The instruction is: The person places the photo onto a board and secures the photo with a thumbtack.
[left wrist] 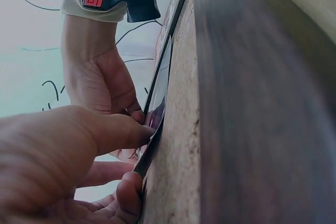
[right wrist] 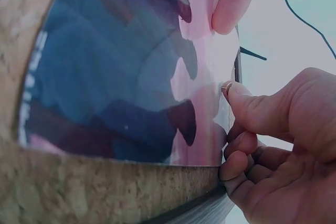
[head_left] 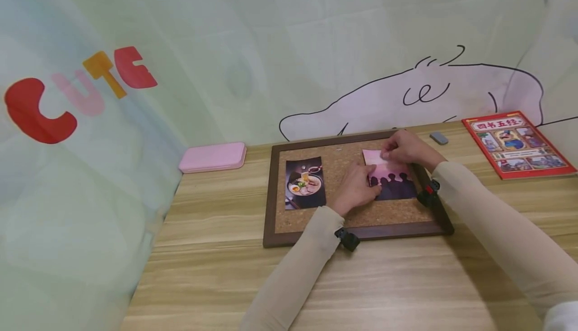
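Note:
A cork board (head_left: 356,220) with a dark frame lies flat on the table. On its right half is a photo (head_left: 395,190) with dark silhouettes under a pink sky. My left hand (head_left: 356,185) holds this photo by its left side, thumb and fingertips at the edge, the sheet curling slightly there in the left wrist view. Over the photo's top edge, my right hand (head_left: 404,148) pinches a small metallic thumbtack (right wrist: 227,88), mostly hidden by the thumb and curled fingers. A second photo (head_left: 305,183), showing a bowl of ramen, lies on the board's left half, beyond my left hand.
A pink case (head_left: 213,157) lies left of the board. Past its top right corner sit a small grey block (head_left: 439,138) and a red picture book (head_left: 519,145). A small shiny spot (head_left: 339,149) shows on the upper cork. A printed curtain (head_left: 217,60) hangs behind the table.

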`<act>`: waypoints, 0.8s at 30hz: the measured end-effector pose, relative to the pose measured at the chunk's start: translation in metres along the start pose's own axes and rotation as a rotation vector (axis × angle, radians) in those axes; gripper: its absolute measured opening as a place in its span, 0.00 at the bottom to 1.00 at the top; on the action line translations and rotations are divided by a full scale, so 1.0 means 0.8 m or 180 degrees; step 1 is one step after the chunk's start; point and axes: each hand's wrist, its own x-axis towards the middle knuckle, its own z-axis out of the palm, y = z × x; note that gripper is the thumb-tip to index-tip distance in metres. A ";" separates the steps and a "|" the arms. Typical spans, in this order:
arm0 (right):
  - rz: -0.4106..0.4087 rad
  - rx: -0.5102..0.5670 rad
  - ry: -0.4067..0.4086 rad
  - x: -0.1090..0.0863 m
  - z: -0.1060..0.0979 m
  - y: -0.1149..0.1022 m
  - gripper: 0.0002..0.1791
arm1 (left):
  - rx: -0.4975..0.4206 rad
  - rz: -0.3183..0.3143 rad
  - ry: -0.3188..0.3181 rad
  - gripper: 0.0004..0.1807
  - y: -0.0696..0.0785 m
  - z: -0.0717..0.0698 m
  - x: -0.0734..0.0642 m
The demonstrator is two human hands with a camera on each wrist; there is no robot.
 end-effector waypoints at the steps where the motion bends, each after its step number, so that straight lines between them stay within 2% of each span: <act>1: 0.0026 0.0021 0.0016 0.001 0.000 0.000 0.10 | -0.0028 -0.0006 -0.0003 0.32 -0.001 0.001 0.001; 7: 0.0196 0.0132 0.0132 0.006 0.002 0.000 0.11 | -0.0007 0.0037 0.0005 0.32 -0.005 0.003 0.006; 13: 0.0193 0.0094 0.0176 0.007 0.003 0.001 0.11 | 0.0158 0.0040 0.0054 0.32 -0.007 0.008 0.010; 24: 0.0188 0.0129 0.0147 0.003 0.004 0.000 0.09 | 0.0084 -0.0021 0.0045 0.32 -0.010 0.012 0.010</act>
